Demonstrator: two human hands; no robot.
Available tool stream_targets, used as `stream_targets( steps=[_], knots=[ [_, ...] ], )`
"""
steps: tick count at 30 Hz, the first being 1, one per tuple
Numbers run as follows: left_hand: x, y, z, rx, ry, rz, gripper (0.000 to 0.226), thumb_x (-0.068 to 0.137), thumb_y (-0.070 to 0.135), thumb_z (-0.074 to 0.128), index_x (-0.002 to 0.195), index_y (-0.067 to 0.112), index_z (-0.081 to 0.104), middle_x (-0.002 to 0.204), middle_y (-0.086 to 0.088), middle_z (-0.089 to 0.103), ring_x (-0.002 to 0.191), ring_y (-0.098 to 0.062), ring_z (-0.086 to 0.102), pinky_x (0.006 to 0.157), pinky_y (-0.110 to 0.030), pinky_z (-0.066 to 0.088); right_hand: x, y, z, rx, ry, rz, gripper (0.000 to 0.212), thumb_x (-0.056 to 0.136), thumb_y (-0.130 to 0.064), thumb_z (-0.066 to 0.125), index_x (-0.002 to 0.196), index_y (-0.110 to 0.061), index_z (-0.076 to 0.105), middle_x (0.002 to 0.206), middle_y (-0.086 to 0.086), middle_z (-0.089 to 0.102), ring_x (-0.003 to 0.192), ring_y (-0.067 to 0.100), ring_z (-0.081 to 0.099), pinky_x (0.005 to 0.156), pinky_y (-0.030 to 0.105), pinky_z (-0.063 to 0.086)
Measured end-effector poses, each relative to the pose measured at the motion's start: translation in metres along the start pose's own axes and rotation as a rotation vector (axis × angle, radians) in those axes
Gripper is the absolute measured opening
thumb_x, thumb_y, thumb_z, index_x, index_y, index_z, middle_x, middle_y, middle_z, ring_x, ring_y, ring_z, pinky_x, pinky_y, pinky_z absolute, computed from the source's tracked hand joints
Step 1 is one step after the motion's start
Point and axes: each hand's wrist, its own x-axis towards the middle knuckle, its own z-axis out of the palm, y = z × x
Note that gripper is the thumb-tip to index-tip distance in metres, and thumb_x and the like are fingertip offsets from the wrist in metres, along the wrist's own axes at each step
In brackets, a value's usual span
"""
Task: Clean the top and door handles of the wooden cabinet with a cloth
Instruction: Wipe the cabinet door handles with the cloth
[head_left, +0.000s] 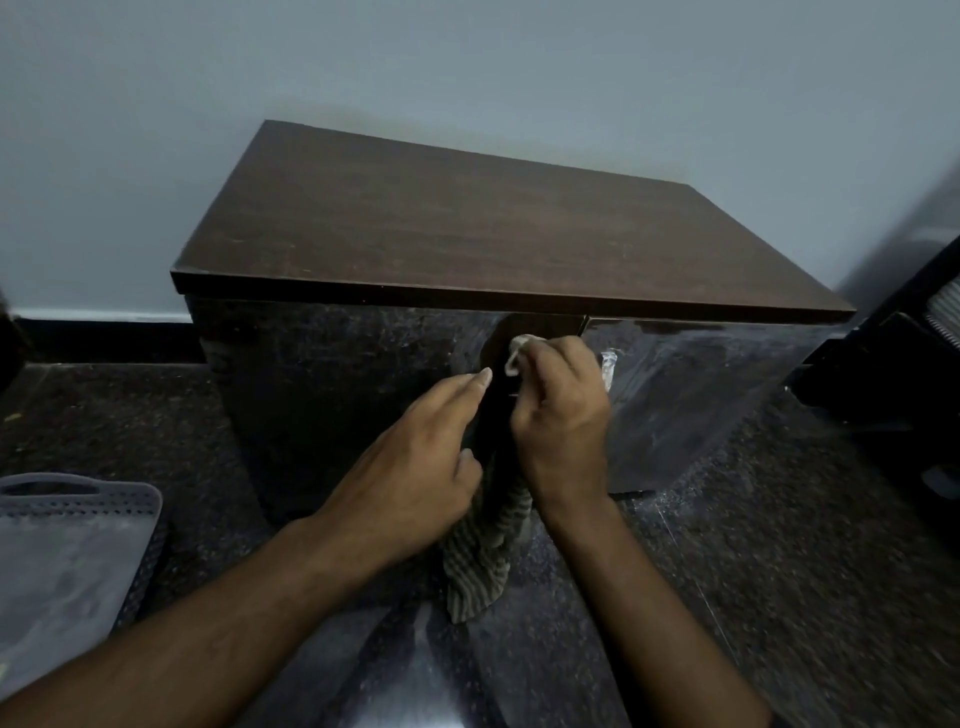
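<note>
Nearest, a striped cloth (485, 561) hangs down before the cabinet (467, 228) front. The right hand (563, 415) has its grip closed round the cloth's upper end, pressing it against the doors near a shiny handle (609, 366). The left hand (426, 457) rests beside it, fingers straight, apparently touching the door. A grey basket (78, 519) sits on the floor left of the cabinet.
</note>
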Motion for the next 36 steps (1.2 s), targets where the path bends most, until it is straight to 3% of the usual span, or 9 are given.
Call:
stream_targets(
  steps=[8,14,20,25,30,33,36],
  knots=[
    [0.001,0.006,0.004,-0.013,-0.013,0.031,0.072,0.089,0.015,0.055,0.153,0.026,0.023,0.151,0.018,0.025,0.127,0.020,0.015,0.094,0.010,0.010,-0.002,0.013,-0.003,-0.034,0.051,0.069,0.011,0.093,0.006,0.060,0.097,0.004,0.070,0.086,0.013,0.060,0.078,0.026,0.057,0.069,0.039,0.050],
    [0.004,0.009,0.005,0.002,-0.012,0.032,0.073,0.087,0.013,0.057,0.152,0.026,0.025,0.152,0.016,0.027,0.127,0.018,0.017,0.095,0.009,0.010,-0.002,0.010,0.002,-0.026,-0.001,-0.014,0.010,0.091,0.000,0.066,0.099,-0.002,0.072,0.107,0.014,0.059,0.094,0.019,0.050,0.081,0.016,0.035],
    [0.000,0.004,0.001,0.018,-0.002,0.016,0.073,0.088,0.017,0.055,0.152,0.030,0.023,0.151,0.021,0.025,0.128,0.019,0.017,0.095,0.007,0.013,-0.002,0.009,0.000,-0.015,0.047,0.016,0.011,0.093,0.005,0.060,0.099,0.008,0.068,0.102,0.020,0.062,0.089,0.031,0.061,0.074,0.039,0.054],
    [0.002,0.002,0.001,0.039,0.003,0.007,0.072,0.089,0.015,0.056,0.152,0.027,0.024,0.152,0.016,0.027,0.128,0.019,0.017,0.096,0.007,0.011,0.003,0.006,-0.005,-0.082,-0.095,-0.056,0.012,0.087,0.007,0.062,0.097,0.004,0.068,0.102,0.014,0.061,0.090,0.026,0.054,0.076,0.024,0.040],
    [0.002,0.007,0.001,0.041,0.031,0.027,0.071,0.088,0.013,0.055,0.152,0.028,0.028,0.153,0.013,0.030,0.137,0.006,0.027,0.105,-0.003,0.016,0.004,0.002,-0.004,-0.083,-0.094,-0.083,0.012,0.084,0.012,0.062,0.093,0.005,0.067,0.097,0.015,0.061,0.085,0.027,0.053,0.072,0.026,0.039],
    [0.003,0.010,0.001,0.058,0.022,0.028,0.071,0.087,0.013,0.055,0.152,0.028,0.028,0.153,0.014,0.030,0.137,0.007,0.026,0.104,-0.002,0.013,0.003,0.010,-0.004,-0.046,-0.084,-0.087,0.013,0.087,0.009,0.061,0.097,0.005,0.069,0.100,0.014,0.062,0.087,0.026,0.055,0.074,0.026,0.043],
    [0.002,0.010,0.000,0.053,0.002,0.034,0.073,0.087,0.015,0.055,0.152,0.030,0.025,0.153,0.016,0.028,0.133,0.016,0.020,0.101,0.004,0.011,-0.005,0.019,-0.004,0.044,0.034,0.006,0.009,0.092,0.006,0.061,0.093,0.007,0.070,0.098,0.018,0.064,0.087,0.031,0.063,0.075,0.041,0.055]
  ],
)
